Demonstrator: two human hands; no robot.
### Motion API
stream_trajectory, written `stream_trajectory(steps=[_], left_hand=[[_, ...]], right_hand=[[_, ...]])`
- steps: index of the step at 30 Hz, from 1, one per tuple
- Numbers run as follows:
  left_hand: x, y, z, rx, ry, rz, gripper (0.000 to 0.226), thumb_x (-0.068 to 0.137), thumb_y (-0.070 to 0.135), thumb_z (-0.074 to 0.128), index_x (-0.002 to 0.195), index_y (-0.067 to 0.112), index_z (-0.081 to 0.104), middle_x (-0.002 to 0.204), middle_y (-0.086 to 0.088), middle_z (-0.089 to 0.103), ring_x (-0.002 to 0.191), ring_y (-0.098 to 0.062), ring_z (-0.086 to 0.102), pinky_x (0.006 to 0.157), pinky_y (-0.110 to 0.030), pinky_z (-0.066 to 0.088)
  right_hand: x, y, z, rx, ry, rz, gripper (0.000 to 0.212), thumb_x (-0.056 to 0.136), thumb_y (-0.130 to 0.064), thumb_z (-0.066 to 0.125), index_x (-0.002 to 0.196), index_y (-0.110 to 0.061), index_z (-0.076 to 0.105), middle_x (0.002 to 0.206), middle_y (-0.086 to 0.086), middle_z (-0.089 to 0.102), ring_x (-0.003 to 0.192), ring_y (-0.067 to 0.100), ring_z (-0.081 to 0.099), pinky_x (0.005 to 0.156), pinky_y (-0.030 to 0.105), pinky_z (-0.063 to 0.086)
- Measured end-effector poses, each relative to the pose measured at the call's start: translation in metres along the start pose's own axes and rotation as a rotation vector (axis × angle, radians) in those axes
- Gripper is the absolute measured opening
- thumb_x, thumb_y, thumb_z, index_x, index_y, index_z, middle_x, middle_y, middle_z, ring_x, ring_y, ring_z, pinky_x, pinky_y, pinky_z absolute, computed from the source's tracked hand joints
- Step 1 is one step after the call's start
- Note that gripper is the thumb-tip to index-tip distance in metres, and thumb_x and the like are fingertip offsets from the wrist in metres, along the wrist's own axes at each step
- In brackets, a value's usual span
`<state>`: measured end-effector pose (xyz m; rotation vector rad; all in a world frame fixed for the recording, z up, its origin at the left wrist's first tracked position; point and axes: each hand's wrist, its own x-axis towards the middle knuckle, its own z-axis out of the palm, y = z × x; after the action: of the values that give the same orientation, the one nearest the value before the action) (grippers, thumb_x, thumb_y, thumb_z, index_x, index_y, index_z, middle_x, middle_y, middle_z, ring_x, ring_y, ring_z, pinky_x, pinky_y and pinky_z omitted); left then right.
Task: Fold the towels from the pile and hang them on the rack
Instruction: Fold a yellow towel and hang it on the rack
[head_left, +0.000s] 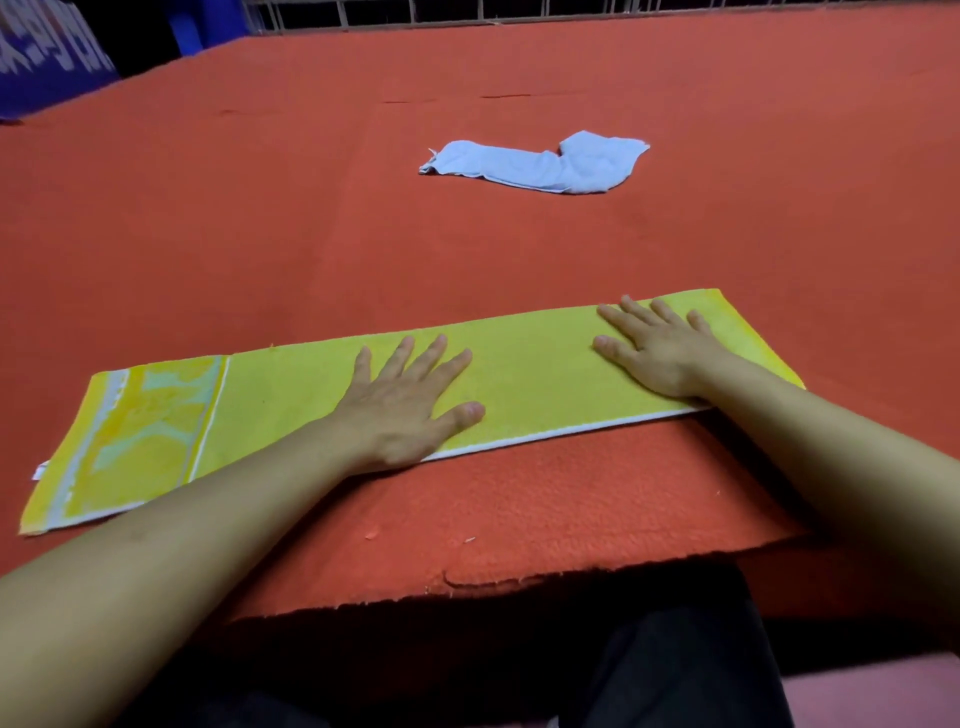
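Yellow towel (291, 410): lies flat on the near part of the desk, folded into a long narrow strip that runs from near left to farther right; a patterned orange and pale band crosses its left end, and a white edge shows along its near side.
Left hand (405, 405): palm down on the middle of the yellow towel, fingers straight and spread, thumb out to the right, pressing the cloth flat.
Right hand (657, 348): palm down on the right part of the same towel, fingers straight and slightly spread, heel of the hand at the towel's near edge.
Blue towel (540, 163): loose and rumpled, far on the desk, well apart from the yellow towel and from both hands.
Desk (519, 249): covered in orange-red felt whose near edge is ragged.
Railing (467, 10): pale metal bars along the far edge of the desk.
Banner (47, 57): blue with white lettering, far left.
Person: dark trousers show below the desk's near edge.
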<state>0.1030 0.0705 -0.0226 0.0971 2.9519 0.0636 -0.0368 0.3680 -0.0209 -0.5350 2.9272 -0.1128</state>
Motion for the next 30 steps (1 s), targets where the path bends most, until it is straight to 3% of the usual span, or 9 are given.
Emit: stream_trajectory(steps=[4,12,18,23,27,30], left_hand=[[-0.003,0.002,0.001,-0.005,0.013,-0.073,0.09,0.069,0.093,-0.001,0.149,0.054,-0.011,0.161,0.017,-0.019,0.15,-0.026,-0.017,0.113,-0.069,-0.007],[-0.01,-0.017,-0.002,-0.064,0.042,-0.283,0.087,0.074,0.09,0.003,0.152,0.051,-0.002,0.163,0.016,-0.012,0.151,-0.024,-0.011,0.114,-0.067,-0.006],[-0.009,-0.012,-0.006,-0.044,-0.004,-0.306,0.085,0.078,0.088,0.009,0.152,0.048,-0.004,0.163,0.014,-0.013,0.151,-0.028,-0.012,0.111,-0.072,-0.005],[0.009,0.008,-0.018,-0.037,0.059,-0.225,0.08,0.088,0.078,0.023,0.155,0.037,0.01,0.165,0.007,-0.001,0.152,-0.025,0.0,0.117,-0.063,0.0],[0.046,0.042,-0.025,-0.124,0.208,-0.122,0.068,0.094,0.068,0.031,0.153,0.036,0.021,0.163,0.007,0.017,0.15,-0.025,0.016,0.12,-0.055,0.008],[0.075,0.056,-0.028,-0.151,0.261,-0.125,0.048,0.099,0.054,0.038,0.143,0.034,0.039,0.153,0.004,0.039,0.137,-0.026,0.038,0.114,-0.049,0.025]], right_hand=[[0.004,0.013,-0.001,0.025,0.009,0.045,0.069,0.09,-0.076,0.015,0.153,-0.049,0.008,0.164,-0.013,0.002,0.152,0.022,0.0,0.119,0.058,0.001],[-0.001,0.04,-0.007,0.03,0.022,0.141,0.069,0.092,-0.074,0.015,0.154,-0.044,0.011,0.165,-0.01,0.002,0.152,0.019,0.0,0.118,0.059,-0.001],[-0.001,0.04,-0.007,0.045,0.022,0.13,0.068,0.093,-0.072,0.016,0.154,-0.043,0.012,0.165,-0.01,0.002,0.152,0.019,0.0,0.118,0.06,0.0],[0.004,0.042,-0.012,0.086,-0.008,0.115,0.068,0.094,-0.072,0.016,0.154,-0.04,0.017,0.165,-0.008,0.007,0.152,0.02,0.003,0.116,0.062,0.0],[0.022,0.059,-0.021,0.074,0.152,0.115,0.052,0.102,-0.049,0.029,0.152,-0.032,0.028,0.157,0.001,0.033,0.145,0.028,0.024,0.113,0.062,0.016],[0.033,0.077,-0.034,-0.016,0.207,0.104,0.048,0.102,-0.024,0.034,0.15,-0.032,0.032,0.15,0.002,0.043,0.138,0.03,0.033,0.109,0.058,0.022]])
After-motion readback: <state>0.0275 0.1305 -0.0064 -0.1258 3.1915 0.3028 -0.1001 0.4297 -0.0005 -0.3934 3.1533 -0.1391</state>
